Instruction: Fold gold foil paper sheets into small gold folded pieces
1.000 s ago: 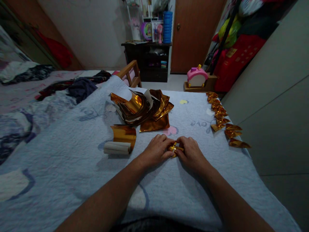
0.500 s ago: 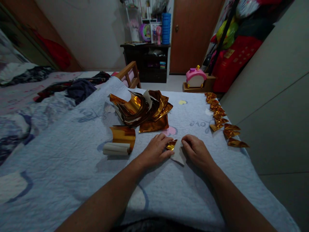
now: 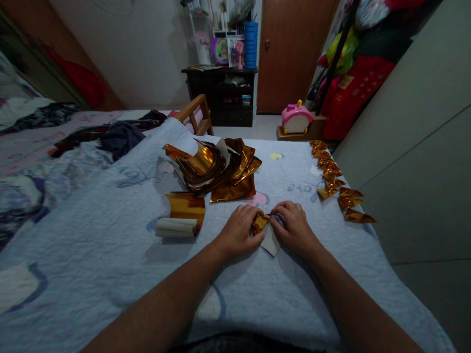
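Between my hands, on the light blue bedsheet, is a partly folded sheet of gold foil paper (image 3: 270, 241), its pale back facing up and a strip of gold showing at the left. My left hand (image 3: 241, 230) grips its left side, fingers curled over the gold part and thumb on the near side. My right hand (image 3: 294, 225) pinches the upper right edge with its fingertips. Beyond my hands lies a fanned stack of gold foil sheets (image 3: 209, 166). Left of my left hand rests a smaller curled bundle of foil paper (image 3: 178, 227), pale side outward.
Folded gold foil pieces (image 3: 331, 171) run in a row along the right edge of the bedsheet (image 3: 110, 264). Dark clothes (image 3: 121, 139) lie at the far left. Behind the bed stand a wooden chair (image 3: 196, 115), a dark cabinet (image 3: 221, 98) and a pink toy (image 3: 296, 117).
My right hand has moved left and closer to my left hand, bringing the sheet's right edge inward. The pale area between my hands has become narrower.
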Motion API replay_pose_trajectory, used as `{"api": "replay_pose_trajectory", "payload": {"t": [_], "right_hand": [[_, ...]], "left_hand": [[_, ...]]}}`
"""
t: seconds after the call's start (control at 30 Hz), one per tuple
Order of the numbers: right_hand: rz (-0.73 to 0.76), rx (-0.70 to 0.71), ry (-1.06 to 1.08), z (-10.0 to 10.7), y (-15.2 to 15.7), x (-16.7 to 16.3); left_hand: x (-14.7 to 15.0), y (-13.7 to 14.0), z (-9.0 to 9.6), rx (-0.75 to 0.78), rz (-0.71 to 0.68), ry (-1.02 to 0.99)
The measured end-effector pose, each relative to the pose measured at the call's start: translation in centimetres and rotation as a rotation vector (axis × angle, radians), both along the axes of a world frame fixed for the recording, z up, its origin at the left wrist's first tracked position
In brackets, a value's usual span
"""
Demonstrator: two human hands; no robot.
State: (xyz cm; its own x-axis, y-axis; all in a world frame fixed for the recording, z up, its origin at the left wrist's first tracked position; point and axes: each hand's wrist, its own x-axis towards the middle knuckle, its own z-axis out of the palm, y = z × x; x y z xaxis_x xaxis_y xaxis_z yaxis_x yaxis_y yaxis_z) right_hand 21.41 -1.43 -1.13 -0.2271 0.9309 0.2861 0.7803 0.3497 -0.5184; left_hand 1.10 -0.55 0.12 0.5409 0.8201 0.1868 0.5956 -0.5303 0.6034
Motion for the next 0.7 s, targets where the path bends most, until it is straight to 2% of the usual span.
{"api": "replay_pose_trajectory", "payload": {"t": [0.27, 0.47, 0.7], "right_hand": [[0.024, -0.045, 0.275, 1.3, 0.0, 0.1], [0.103, -0.282, 0.474, 2.3, -0.6, -0.7], [0.074, -0.379, 0.614, 2.5, -0.5, -0.6]], "left_hand": [[-0.1, -0.2, 0.4, -0.176, 0.004, -0.226], [-0.3, -0.3, 0.6, -0.350, 0.005, -0.407], [0.0, -0.1, 1.0, -0.572, 0.116, -0.784]]}}
